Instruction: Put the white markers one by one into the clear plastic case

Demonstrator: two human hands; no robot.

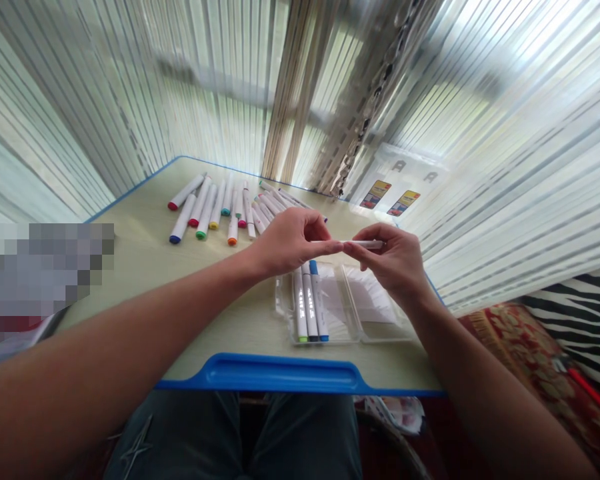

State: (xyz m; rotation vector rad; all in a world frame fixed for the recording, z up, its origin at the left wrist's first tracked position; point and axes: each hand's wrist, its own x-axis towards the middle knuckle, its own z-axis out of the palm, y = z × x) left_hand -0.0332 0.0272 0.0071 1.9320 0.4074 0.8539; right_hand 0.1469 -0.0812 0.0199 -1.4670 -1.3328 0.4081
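Observation:
Both hands meet over the table, holding one white marker (367, 245) level between them. My left hand (295, 233) pinches its left end between thumb and fingers. The fingers of my right hand (395, 257) are closed around its right part; the marker's cap colour is hidden. Just below the hands lies an open clear plastic case (347, 333). Inside its left part, several white markers (310, 307) stand side by side, with lime, dark and blue ends toward me. Behind my left hand, many loose white markers (213, 207) with coloured ends lie spread out.
The pale table (140, 267) has a blue rim and a blue pen trough (285, 373) at its front edge. A clear plastic case piece with two labels (390, 180) stands at the back right. Striped curtains (220, 80) hang behind. Cushions (510, 340) lie to the right.

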